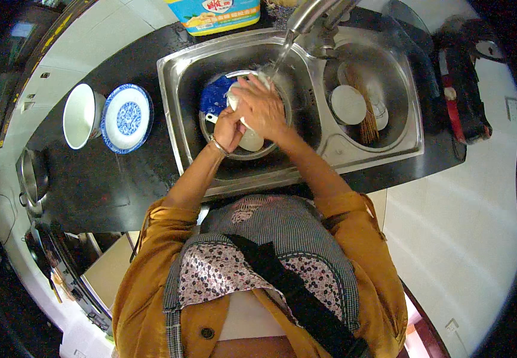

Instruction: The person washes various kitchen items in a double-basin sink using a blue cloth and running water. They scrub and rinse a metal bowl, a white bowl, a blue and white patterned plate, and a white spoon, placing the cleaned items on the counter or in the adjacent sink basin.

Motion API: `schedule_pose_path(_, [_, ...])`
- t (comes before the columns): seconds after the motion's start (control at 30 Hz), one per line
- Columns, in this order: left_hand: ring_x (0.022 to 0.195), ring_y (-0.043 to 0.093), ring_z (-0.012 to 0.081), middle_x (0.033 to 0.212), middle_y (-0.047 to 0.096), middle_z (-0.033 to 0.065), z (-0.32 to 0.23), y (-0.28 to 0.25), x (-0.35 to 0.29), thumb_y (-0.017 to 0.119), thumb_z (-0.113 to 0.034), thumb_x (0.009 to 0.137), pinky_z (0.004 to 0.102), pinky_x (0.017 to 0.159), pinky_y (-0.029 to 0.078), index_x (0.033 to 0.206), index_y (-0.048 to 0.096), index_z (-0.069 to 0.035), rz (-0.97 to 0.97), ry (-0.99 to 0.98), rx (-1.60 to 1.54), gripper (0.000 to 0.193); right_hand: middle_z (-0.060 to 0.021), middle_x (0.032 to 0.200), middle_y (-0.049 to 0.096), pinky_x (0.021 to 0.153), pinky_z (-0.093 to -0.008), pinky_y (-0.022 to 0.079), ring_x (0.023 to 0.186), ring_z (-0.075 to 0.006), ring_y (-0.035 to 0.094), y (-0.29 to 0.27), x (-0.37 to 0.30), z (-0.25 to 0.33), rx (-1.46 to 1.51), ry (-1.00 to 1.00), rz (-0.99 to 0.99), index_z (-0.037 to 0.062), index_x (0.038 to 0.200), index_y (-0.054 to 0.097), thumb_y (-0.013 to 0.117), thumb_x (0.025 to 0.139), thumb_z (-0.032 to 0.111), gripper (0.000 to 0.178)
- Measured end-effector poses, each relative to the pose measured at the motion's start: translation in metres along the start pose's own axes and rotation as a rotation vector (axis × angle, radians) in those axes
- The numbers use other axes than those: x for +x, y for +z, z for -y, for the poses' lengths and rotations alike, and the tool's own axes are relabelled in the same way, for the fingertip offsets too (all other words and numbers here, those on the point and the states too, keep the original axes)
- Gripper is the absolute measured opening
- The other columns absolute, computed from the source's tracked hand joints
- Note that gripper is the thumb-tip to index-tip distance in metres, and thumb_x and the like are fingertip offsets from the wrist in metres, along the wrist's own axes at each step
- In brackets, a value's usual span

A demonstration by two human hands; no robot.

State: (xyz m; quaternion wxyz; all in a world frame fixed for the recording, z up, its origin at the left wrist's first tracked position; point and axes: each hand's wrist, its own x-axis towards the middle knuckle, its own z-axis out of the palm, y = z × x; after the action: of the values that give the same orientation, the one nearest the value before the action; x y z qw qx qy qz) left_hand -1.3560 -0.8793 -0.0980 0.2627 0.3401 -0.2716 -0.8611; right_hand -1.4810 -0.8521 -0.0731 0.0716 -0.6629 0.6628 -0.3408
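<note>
Over a round metal basin (257, 156) in the left sink bowl, my left hand (227, 130) is closed on the edge of a white dish (233, 100), which looks like a bowl. My right hand (263, 108) lies across that dish with its fingers stretched out, hiding most of it. Beside the hands, a blue item (215, 94) sits in the basin, its kind unclear. A small white handle (211, 118) and a pale rounded piece (251, 141) also show there. Water runs from the faucet (303, 19) just beyond my right hand.
On the dark counter (115, 191) at left stand a white bowl (80, 116) and a blue-patterned plate (128, 118). The right sink bowl holds a white round dish (348, 104) and a bundle of chopsticks (367, 116). A yellow-and-blue container (217, 18) stands behind the sink.
</note>
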Motion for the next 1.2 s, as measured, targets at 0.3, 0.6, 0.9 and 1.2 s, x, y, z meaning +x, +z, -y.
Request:
schedule_pose_path(0.3, [0.096, 0.055, 0.0165, 0.105, 0.057, 0.0055, 0.006, 0.003, -0.003, 0.048, -0.014, 0.088, 0.0313, 0.085, 0.044, 0.111, 0.05, -0.004, 0.064, 0.142, -0.125, 0.025, -0.0209, 0.12, 0.044, 0.094, -0.039, 0.03, 0.115, -0.0339, 0.038, 0.015, -0.031, -0.037, 0.372, 0.517, -0.217, 0.0036, 0.119, 0.045, 0.044, 0.086, 0.018, 0.036])
schedule_pose_path(0.6, [0.084, 0.058, 0.0126, 0.095, 0.06, 0.0039, 0.001, 0.002, -0.007, 0.049, -0.016, 0.087, 0.0264, 0.074, 0.047, 0.107, 0.051, -0.004, 0.006, 0.098, 0.005, 0.023, -0.0188, 0.131, 0.034, 0.103, -0.0371, 0.017, 0.126, -0.0347, 0.025, 0.007, -0.05, -0.015, 0.485, 0.369, -0.159, 0.0019, 0.117, 0.048, 0.044, 0.088, 0.014, 0.032])
schedule_pose_path(0.9, [0.078, 0.058, 0.0092, 0.089, 0.061, 0.0013, -0.017, 0.0, -0.003, 0.054, -0.014, 0.082, 0.0201, 0.062, 0.046, 0.099, 0.056, -0.006, 0.087, -0.006, 0.117, 0.019, -0.008, 0.101, 0.06, 0.089, -0.041, 0.036, 0.099, -0.0312, 0.053, -0.008, -0.001, 0.008, -0.007, -0.185, -0.15, 0.0064, 0.093, 0.062, 0.052, 0.079, 0.022, 0.023])
schedule_pose_path(1.2, [0.085, 0.055, 0.0114, 0.095, 0.06, 0.0036, -0.023, 0.007, -0.02, 0.054, -0.013, 0.085, 0.0251, 0.076, 0.044, 0.105, 0.053, 0.002, 0.187, 0.099, 0.291, 0.025, -0.0087, 0.098, 0.06, 0.075, -0.035, 0.048, 0.087, -0.0217, 0.059, 0.004, -0.003, -0.062, 1.801, 1.141, 0.062, 0.008, 0.109, 0.054, 0.04, 0.086, 0.041, 0.043])
